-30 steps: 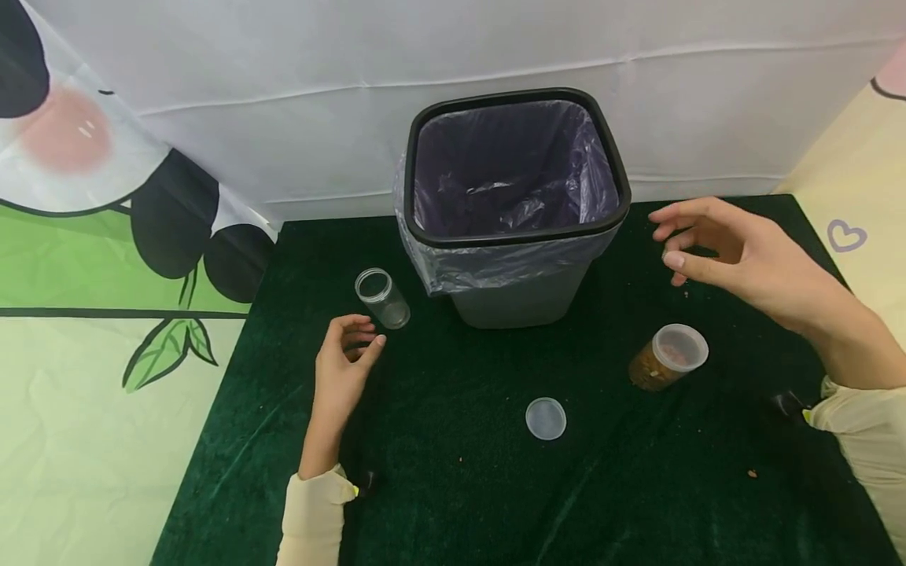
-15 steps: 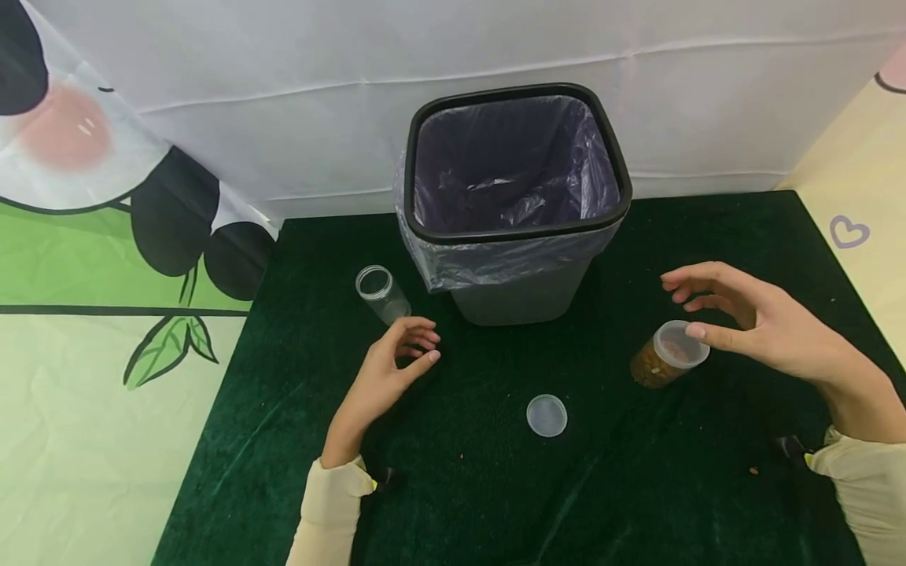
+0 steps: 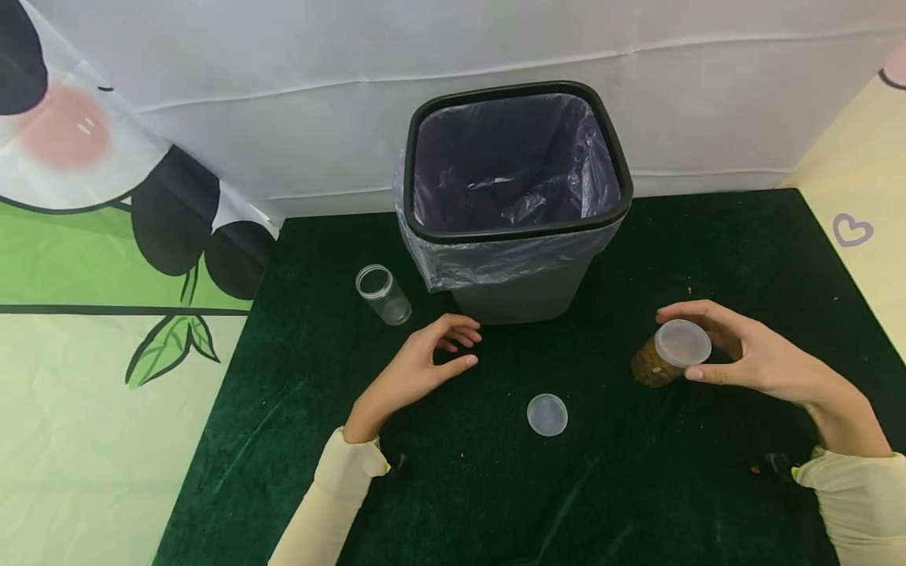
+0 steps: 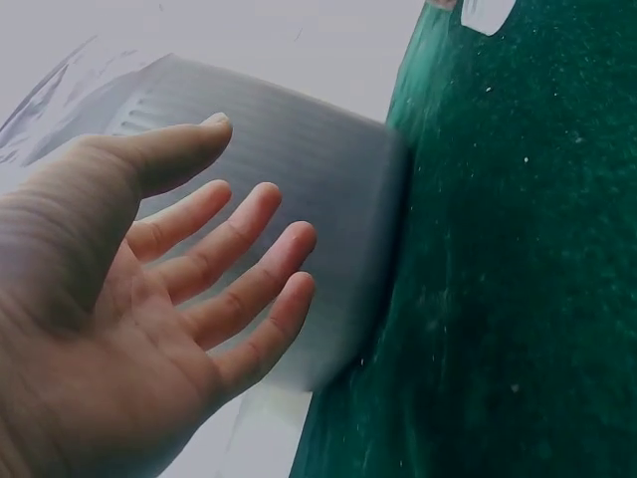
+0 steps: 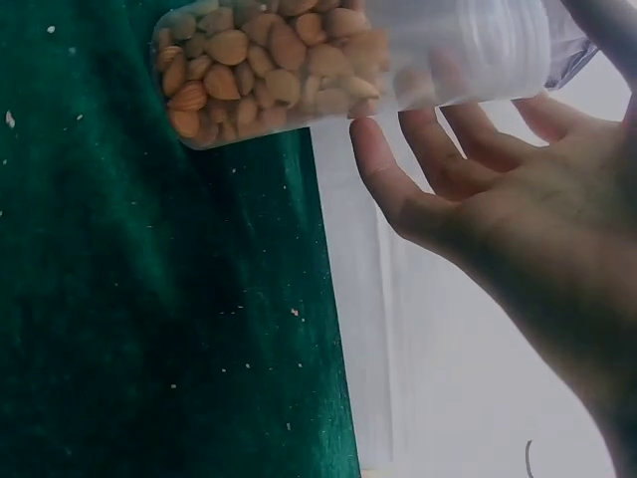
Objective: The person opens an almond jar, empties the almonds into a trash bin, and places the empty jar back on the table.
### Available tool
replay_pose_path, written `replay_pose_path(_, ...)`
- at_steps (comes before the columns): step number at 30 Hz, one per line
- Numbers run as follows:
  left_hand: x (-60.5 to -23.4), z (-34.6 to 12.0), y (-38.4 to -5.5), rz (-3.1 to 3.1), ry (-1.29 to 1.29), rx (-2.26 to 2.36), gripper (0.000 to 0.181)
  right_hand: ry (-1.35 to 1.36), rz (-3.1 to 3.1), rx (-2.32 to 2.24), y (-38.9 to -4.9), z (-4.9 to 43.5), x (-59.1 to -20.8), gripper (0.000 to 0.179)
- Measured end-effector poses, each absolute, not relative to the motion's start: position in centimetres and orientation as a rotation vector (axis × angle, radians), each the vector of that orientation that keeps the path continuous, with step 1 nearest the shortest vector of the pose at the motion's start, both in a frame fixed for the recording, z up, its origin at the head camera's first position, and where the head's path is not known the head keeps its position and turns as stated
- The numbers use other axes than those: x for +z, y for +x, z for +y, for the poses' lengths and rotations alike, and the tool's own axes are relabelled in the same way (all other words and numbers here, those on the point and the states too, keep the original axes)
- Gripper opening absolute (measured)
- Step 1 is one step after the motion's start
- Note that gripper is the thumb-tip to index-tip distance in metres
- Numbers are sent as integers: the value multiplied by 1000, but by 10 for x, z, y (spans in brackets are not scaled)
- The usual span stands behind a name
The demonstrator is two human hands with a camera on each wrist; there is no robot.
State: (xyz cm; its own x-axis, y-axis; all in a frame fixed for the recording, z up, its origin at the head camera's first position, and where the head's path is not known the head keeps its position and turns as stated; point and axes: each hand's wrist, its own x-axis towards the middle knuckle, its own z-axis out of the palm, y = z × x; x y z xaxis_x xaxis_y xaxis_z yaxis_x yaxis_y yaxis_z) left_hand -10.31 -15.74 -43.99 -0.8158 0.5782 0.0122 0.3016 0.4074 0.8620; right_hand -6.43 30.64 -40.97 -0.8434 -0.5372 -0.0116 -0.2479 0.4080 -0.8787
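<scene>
On the right of the head view stands a clear plastic jar (image 3: 654, 366) with a translucent top. The right wrist view shows brown almonds (image 5: 269, 60) filling its lower part. My right hand (image 3: 753, 358) is round the jar's upper part, thumb on the near side and fingers on the far side. Some fingertips (image 5: 370, 139) show at the wall and through it. My left hand (image 3: 428, 365) holds nothing. It hovers in front of the bin (image 3: 513, 303), palm facing right with loosely bent fingers. A loose round translucent lid (image 3: 547, 415) lies flat between the hands.
A second clear jar (image 3: 384, 295), lidless with nothing visible inside, stands left of the bin. A purple bag (image 3: 513, 169) lines the black-rimmed bin at the back. Small crumbs dot the green cloth (image 3: 495, 503). A white sheet (image 3: 340, 141) hangs behind.
My right hand has come down and nearer from above the cloth to surround the almond jar. My left hand has moved right, away from the lidless jar, to in front of the bin.
</scene>
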Motion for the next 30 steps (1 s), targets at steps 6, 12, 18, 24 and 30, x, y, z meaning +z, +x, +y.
replay_pose_path(6, -436, -143, -108, 2367, 860, 1318, 42, -764, 2331, -1459, -67, 305, -419, 67)
replay_pose_path(12, -434, -129, -111, 2367, 965, 1268, 41, -748, 2384, -1442, -72, 299, -420, 62)
replay_pose_path(18, -432, -112, -114, 2358, 1055, 1230, 42, -689, 2470, -1408, -78, 285, -417, 59)
replay_pose_path(24, -434, -97, -114, 2352, 1096, 1210, 53, -791, 2382, -1614, -86, 260, -420, 60)
replay_pose_path(30, -432, -89, -114, 2340, 1094, 1217, 66, -838, 2274, -1724, -94, 225, -409, 60)
